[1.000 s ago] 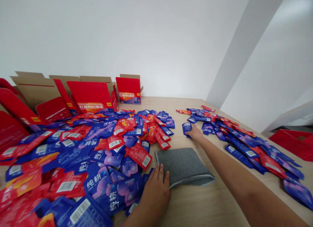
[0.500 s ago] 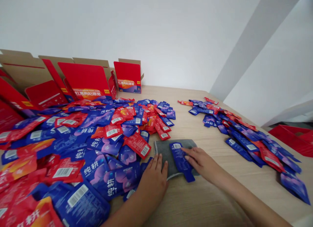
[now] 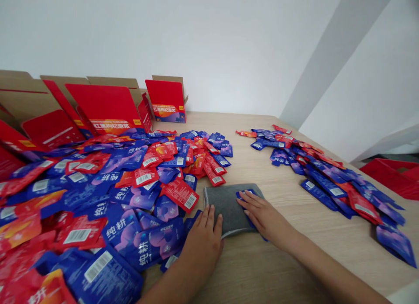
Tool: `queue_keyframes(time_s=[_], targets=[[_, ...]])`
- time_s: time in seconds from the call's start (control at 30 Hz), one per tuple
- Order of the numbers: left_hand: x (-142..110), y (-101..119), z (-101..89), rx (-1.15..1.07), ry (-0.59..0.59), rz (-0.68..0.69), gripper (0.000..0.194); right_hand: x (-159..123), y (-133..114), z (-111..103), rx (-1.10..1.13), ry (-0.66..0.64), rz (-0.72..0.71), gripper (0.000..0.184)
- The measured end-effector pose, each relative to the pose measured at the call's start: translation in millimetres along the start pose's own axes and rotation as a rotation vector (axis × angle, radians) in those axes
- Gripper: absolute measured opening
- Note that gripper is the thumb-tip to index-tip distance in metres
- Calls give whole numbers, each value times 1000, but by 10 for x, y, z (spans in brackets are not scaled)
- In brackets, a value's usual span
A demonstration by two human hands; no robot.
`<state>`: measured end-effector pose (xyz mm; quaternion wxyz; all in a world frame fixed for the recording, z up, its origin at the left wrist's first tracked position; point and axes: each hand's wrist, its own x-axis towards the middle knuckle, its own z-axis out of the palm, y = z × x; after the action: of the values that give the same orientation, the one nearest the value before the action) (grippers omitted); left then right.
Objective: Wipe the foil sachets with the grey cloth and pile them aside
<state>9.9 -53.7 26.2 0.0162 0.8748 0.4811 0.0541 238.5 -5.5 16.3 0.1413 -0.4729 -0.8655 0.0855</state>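
A grey cloth [image 3: 227,205], folded into a flat pad, lies on the table in front of me. My left hand [image 3: 207,229] rests on its left edge with the fingers stretched out. Flat over a blue pouch [image 3: 249,192] on the cloth's right side lies my right hand [image 3: 263,214], covering most of it. Its fingers are extended and not wrapped round the pouch. A large heap of blue and red pouches [image 3: 131,195] spreads out to the left, close to my left hand.
Open red cartons [image 3: 103,105] stand along the back left, with another red carton [image 3: 166,98] beside them. A long row of blue and red pouches [image 3: 327,177] lies at the right of the wooden table [image 3: 248,269]. Beyond the right edge is a red container [image 3: 396,177].
My right hand has flattened over the blue pouch, which now sits further right on the cloth. My left hand stays at the cloth's left edge. The view has shifted slightly.
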Motion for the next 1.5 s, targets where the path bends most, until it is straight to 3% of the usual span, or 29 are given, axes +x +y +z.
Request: queue_keyframes(time_s=[0.27,0.37,0.43,0.53,0.6,0.77,0.9,1.03,1.17,1.33,1.5], targets=[[-9,7,-18,-15,-19,4,46,-47,195,-113,-85,250,184,45],[-12,8,-20,-19,-11,-3,46,43,82,-222,53,338,245,51],[-8,10,-25,-19,-15,-6,46,125,-73,-302,261,349,234,50],[-2,14,-31,-17,-16,-5,47,243,-328,-355,555,263,148,46],[-3,14,-26,-11,-11,-5,48,293,-446,-314,561,200,73,43],[-14,6,8,5,7,2,45,254,-489,-19,127,-13,-113,41],[-10,7,-4,13,-1,3,46,102,-309,101,-138,-20,-68,45],[-4,7,-33,19,-20,6,46,-33,-39,-19,-219,-12,48,50],[-4,5,-33,24,-17,4,46,-39,139,-218,-152,-91,21,65],[6,21,-32,4,-16,-11,45,81,201,-372,-112,-147,-22,60],[16,32,-39,-10,-21,-26,46,238,174,-480,-152,-262,-64,74]])
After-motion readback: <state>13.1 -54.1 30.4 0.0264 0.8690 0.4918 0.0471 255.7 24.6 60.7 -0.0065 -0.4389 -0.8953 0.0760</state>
